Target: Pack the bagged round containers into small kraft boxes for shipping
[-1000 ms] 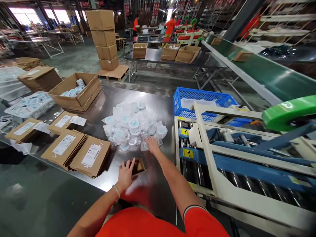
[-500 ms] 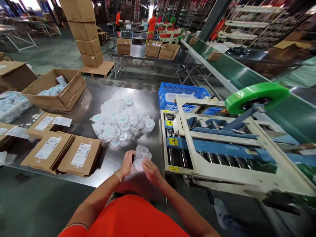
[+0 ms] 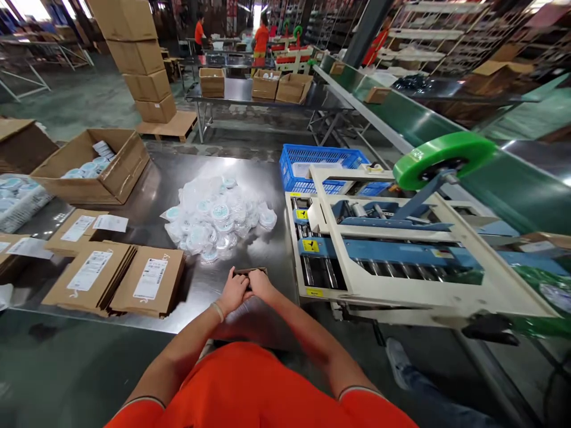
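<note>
At the table's front edge, a small brown cardboard box (image 3: 259,271) lies mostly covered by my hands; only its rim shows. My left hand (image 3: 234,292) grips its left side with bent fingers. From the right, my right hand (image 3: 262,285) presses on it, the fingers of both hands close together. What the box contains is hidden. Beyond them lies a pile of round tins in clear bubble bags (image 3: 218,217). To the left are two stacks of flat cardboard boxes with white labels, a left stack (image 3: 89,276) and a right stack (image 3: 149,282).
An open carton (image 3: 129,172) of round tins stands at the table's back left, near a white basket (image 3: 22,208). A roller machine (image 3: 383,255) with a green tape roll (image 3: 446,157) adjoins the right edge. Behind it sits a blue crate (image 3: 321,157). Another person's shoe (image 3: 397,359) shows below right.
The bubble-wrapped item that was between my hands is out of sight. Both hands are now on a small cardboard box at the same spot. The view has shifted slightly.
</note>
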{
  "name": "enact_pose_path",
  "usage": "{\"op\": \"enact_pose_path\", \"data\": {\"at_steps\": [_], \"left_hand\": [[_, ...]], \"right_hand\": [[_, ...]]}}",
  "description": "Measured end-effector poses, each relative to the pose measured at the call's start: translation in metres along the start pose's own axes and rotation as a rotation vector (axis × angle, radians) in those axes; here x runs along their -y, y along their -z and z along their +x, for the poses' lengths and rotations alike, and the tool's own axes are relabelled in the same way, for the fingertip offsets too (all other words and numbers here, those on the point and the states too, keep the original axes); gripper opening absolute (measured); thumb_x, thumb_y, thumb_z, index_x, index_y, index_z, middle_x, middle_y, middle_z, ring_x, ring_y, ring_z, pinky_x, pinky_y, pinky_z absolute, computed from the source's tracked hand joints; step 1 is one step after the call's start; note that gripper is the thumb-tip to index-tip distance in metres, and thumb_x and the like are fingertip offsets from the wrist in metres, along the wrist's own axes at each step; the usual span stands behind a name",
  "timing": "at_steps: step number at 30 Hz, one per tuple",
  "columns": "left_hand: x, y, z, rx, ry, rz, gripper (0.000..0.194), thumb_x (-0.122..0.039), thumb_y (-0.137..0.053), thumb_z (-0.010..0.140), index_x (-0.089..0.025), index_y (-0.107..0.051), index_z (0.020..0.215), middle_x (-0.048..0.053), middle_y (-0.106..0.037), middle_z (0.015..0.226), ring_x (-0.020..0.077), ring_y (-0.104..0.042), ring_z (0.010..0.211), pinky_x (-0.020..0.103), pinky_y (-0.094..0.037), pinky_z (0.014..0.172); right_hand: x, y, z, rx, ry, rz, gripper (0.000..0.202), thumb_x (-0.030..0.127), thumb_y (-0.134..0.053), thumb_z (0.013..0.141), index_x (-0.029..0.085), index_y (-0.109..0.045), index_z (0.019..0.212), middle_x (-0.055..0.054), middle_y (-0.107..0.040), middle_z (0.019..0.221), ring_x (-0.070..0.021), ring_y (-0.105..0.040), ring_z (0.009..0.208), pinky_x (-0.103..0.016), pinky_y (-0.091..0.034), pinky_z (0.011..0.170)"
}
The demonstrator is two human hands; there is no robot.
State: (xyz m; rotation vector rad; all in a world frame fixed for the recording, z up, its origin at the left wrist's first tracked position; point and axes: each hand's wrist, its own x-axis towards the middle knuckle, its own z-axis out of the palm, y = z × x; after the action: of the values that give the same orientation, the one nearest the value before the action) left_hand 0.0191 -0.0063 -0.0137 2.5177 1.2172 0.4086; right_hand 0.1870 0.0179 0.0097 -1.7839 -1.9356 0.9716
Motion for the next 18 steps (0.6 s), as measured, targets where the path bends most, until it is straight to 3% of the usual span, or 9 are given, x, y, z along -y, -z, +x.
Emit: {"op": "enact_pose_path", "data": {"at_steps": [3, 5, 8, 11, 15, 18], "left_hand": [[-0.005, 0.006, 0.000, 0.031, -0.020, 0.044, 0.035, -0.049, -0.061, 0.106, -0.021, -0.071, 0.125, 0.011, -0.073, 0.120, 0.0301, -0.066, 0.117, 0.067, -0.030, 0.128], [-0.008, 0.008, 0.000, 0.047, -0.013, 0.068, 0.042, -0.051, -0.065, 0.104, -0.020, -0.070, 0.132, 0.013, -0.072, 0.123, 0.0324, -0.064, 0.120, 0.067, -0.030, 0.128], [-0.011, 0.010, -0.001, 0.053, -0.008, 0.069, 0.045, -0.051, -0.064, 0.104, -0.018, -0.069, 0.135, 0.015, -0.072, 0.126, 0.0349, -0.062, 0.125, 0.068, -0.029, 0.128], [-0.013, 0.012, -0.001, 0.054, -0.014, 0.032, 0.046, -0.048, -0.058, 0.106, -0.018, -0.067, 0.140, 0.017, -0.070, 0.133, 0.0364, -0.059, 0.131, 0.070, -0.026, 0.129], [-0.003, 0.014, -0.001, 0.051, 0.001, -0.149, 0.045, -0.047, -0.057, 0.105, -0.020, -0.065, 0.139, 0.015, -0.070, 0.135, 0.0347, -0.059, 0.133, 0.070, -0.018, 0.132], [0.020, 0.013, -0.010, -0.020, 0.073, -0.512, 0.038, -0.047, -0.050, 0.107, -0.024, -0.066, 0.133, 0.011, -0.071, 0.132, 0.0295, -0.059, 0.135, 0.063, -0.023, 0.134]], "right_hand": [[-0.023, 0.025, -0.019, -0.164, 0.033, -0.047, 0.009, 0.024, -0.068, 0.089, 0.020, -0.076, 0.091, -0.014, -0.079, 0.099, -0.0271, -0.071, 0.098, -0.034, -0.054, 0.087], [-0.036, 0.035, -0.026, -0.239, -0.009, -0.050, 0.013, 0.022, -0.063, 0.089, 0.019, -0.075, 0.094, -0.011, -0.078, 0.094, -0.0250, -0.070, 0.090, -0.033, -0.054, 0.082], [-0.039, 0.025, -0.023, -0.136, -0.063, -0.027, 0.006, 0.017, -0.067, 0.083, 0.018, -0.073, 0.086, -0.003, -0.074, 0.077, -0.0200, -0.066, 0.071, -0.029, -0.052, 0.070], [-0.031, 0.004, -0.015, -0.052, -0.010, -0.027, 0.007, 0.013, -0.072, 0.080, 0.019, -0.071, 0.076, -0.003, -0.074, 0.077, -0.0188, -0.066, 0.072, -0.028, -0.052, 0.074], [-0.039, 0.006, -0.026, 0.020, 0.105, -0.045, 0.006, 0.021, -0.073, 0.088, 0.019, -0.075, 0.083, -0.007, -0.078, 0.095, -0.0229, -0.069, 0.093, -0.034, -0.055, 0.093], [-0.056, 0.016, -0.045, 0.135, 0.253, -0.112, 0.010, 0.027, -0.075, 0.090, 0.020, -0.077, 0.098, -0.010, -0.075, 0.120, -0.0245, -0.069, 0.108, -0.036, -0.055, 0.101]]}}
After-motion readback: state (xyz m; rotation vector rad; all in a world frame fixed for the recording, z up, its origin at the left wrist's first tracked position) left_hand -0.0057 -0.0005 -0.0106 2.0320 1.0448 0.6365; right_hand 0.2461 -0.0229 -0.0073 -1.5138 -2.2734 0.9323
